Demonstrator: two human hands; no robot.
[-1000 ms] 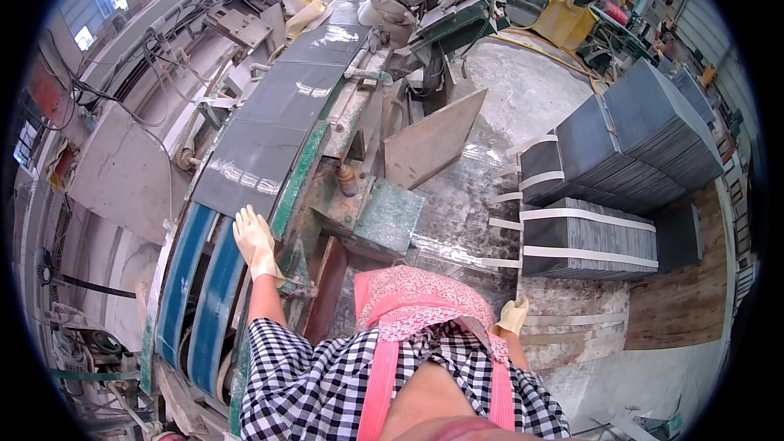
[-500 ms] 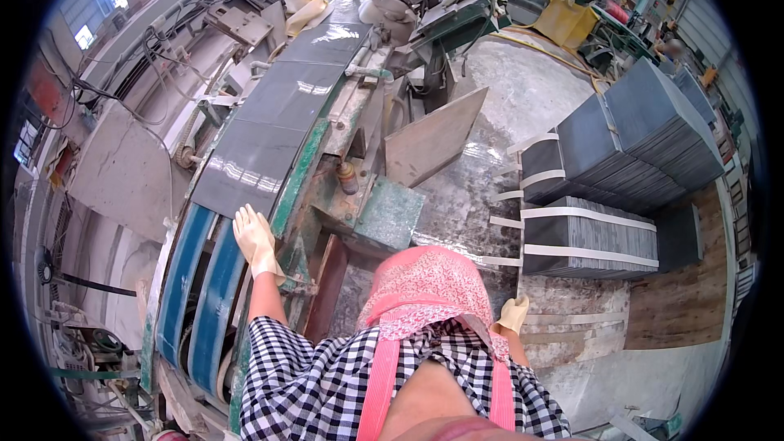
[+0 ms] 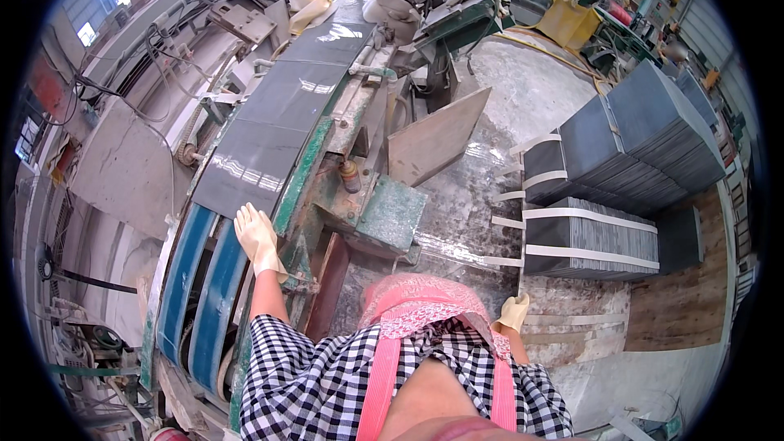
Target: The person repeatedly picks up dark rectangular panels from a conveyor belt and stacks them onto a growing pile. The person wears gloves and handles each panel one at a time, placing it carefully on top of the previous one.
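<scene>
My left hand, in a cream rubber glove, reaches to the near end of a dark grey stone tile on the conveyor. Its stretched fingers rest at the tile's near right corner. Below that edge the two blue belts of the conveyor are bare. Further up, more grey tiles lie end to end, wet and shiny. My right hand, gloved the same way, hangs by my right side with its fingers loosely apart, partly foreshortened. Nothing shows in it.
Strapped stacks of dark tiles stand at the right by a wooden board. A loose beige slab leans beside the conveyor. A small bottle stands on its frame near a green metal box. Motors and cables crowd the far end.
The pink patterned cloth at my chest has dropped nearer to me, showing more floor beyond it. Both hands stay almost where they were, and the tiles show no clear shift.
</scene>
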